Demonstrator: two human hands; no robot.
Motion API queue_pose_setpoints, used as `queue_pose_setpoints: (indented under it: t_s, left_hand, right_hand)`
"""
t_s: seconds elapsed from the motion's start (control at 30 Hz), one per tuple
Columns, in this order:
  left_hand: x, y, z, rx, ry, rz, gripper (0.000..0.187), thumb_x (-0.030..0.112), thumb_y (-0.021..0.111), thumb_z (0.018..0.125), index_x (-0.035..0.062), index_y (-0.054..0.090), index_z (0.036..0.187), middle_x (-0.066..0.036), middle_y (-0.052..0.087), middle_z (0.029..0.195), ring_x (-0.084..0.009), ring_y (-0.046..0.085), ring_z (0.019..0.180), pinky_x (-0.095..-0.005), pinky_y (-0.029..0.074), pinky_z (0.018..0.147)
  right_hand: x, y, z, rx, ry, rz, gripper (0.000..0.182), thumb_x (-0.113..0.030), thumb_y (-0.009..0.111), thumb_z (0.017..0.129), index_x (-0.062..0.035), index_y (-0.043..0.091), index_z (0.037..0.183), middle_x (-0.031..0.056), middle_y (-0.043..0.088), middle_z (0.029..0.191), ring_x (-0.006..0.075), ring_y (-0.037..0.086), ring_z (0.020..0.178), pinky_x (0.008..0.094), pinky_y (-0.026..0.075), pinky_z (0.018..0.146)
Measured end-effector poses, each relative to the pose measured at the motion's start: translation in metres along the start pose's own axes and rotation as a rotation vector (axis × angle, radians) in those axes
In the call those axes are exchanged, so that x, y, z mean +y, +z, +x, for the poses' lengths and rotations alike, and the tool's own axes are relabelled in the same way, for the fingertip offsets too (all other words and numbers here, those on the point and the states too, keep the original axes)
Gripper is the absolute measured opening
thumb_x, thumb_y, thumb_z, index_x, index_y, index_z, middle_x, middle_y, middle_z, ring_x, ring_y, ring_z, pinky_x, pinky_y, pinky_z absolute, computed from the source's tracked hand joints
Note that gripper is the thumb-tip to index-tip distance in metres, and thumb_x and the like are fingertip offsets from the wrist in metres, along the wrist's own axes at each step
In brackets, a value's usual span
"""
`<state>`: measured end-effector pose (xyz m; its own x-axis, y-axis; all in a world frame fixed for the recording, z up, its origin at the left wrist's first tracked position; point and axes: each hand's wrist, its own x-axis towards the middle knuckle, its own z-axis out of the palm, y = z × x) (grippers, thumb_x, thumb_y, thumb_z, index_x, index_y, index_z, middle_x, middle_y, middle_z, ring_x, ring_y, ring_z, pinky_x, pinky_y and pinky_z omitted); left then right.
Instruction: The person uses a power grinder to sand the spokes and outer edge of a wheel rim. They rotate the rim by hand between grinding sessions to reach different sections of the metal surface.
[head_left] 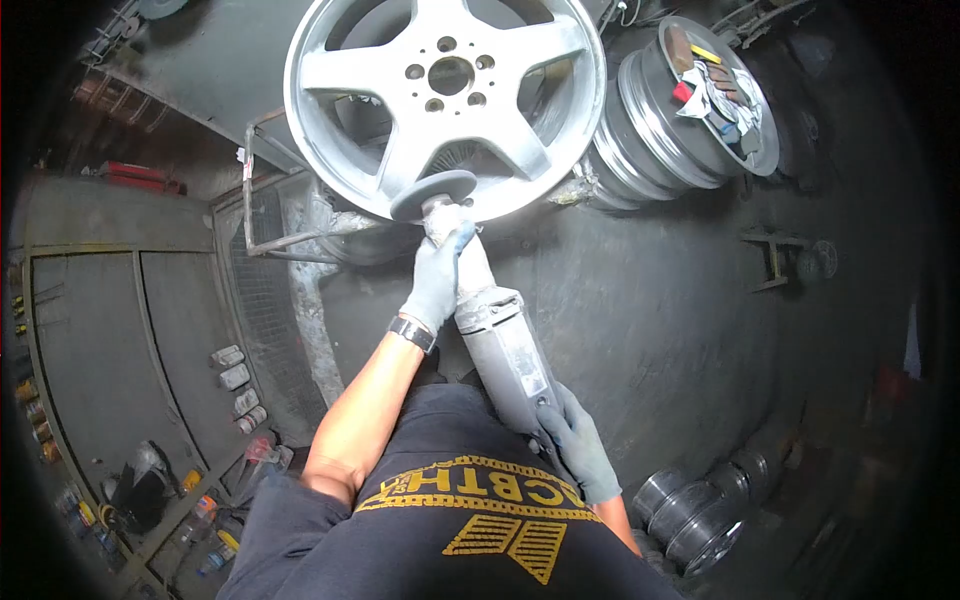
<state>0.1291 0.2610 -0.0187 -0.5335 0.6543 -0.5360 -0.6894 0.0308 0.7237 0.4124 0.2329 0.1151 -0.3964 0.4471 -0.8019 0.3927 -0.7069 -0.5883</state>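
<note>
In grey work gloves I hold an angle grinder (505, 350) in front of my body, its head pointing away from me. My left hand (437, 275) is wrapped round its neck, just behind the round disc (433, 195). At the rear of the grey body, my right hand (580, 445) grips the handle end, which is partly hidden by the glove. The disc overlaps the lower rim of a pale five-spoke car wheel (450, 75), between two spokes. That wheel faces me, with bolt holes round its centre.
To the right, stacked rims (655, 120) carry a tray-like top with a cloth, a brown block and a red item. A metal frame (250, 200) stands left of the wheel. More wheels (690, 515) lie at lower right; bottles and cans (238, 380) line the left.
</note>
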Motion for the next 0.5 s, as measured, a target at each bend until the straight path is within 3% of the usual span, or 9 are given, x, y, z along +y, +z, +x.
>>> queue_pose_setpoints:
  t_s: [0.1, 0.2, 0.3, 0.5]
  left_hand:
    - [-0.034, 0.04, 0.01, 0.026, -0.04, -0.106, 0.048, 0.027, 0.077, 0.095, 0.0006, 0.063, 0.134, -0.007, 0.068, 0.122, -0.0165, 0.064, 0.108, -0.032, 0.051, 0.095]
    - [-0.054, 0.09, 0.015, 0.015, -0.037, -0.153, 0.046, 0.028, 0.077, 0.095, 0.0016, 0.064, 0.13, -0.006, 0.068, 0.114, -0.0153, 0.066, 0.099, -0.0324, 0.054, 0.086]
    - [-0.067, 0.136, 0.027, -0.007, -0.034, -0.205, 0.045, 0.028, 0.077, 0.095, 0.0014, 0.063, 0.129, -0.005, 0.068, 0.11, -0.0151, 0.066, 0.095, -0.0328, 0.055, 0.083]
    - [-0.071, 0.186, 0.04, -0.027, 0.047, -0.315, 0.042, 0.029, 0.075, 0.097, 0.0012, 0.064, 0.127, -0.005, 0.068, 0.11, -0.0141, 0.066, 0.098, -0.0319, 0.055, 0.085]
  right_hand:
    - [-0.012, -0.052, 0.003, 0.003, 0.016, -0.022, 0.053, -0.021, 0.063, 0.105, -0.0011, 0.048, 0.153, 0.0068, 0.066, 0.112, 0.0089, 0.059, 0.081, 0.0266, 0.051, 0.07]
    - [-0.026, -0.109, 0.013, 0.079, -0.234, -0.398, 0.052, -0.02, 0.063, 0.104, 0.0003, 0.051, 0.15, 0.0066, 0.067, 0.115, 0.0089, 0.06, 0.085, 0.0259, 0.052, 0.072]
    - [-0.07, -0.136, 0.002, 0.104, -0.07, -0.171, 0.05, -0.02, 0.062, 0.104, 0.0003, 0.052, 0.148, 0.0066, 0.066, 0.114, 0.009, 0.06, 0.084, 0.0259, 0.052, 0.071]
    - [-0.103, -0.177, 0.011, 0.077, -0.13, -0.208, 0.05, -0.018, 0.061, 0.104, 0.0005, 0.051, 0.149, 0.007, 0.065, 0.113, 0.0094, 0.059, 0.082, 0.026, 0.052, 0.068]
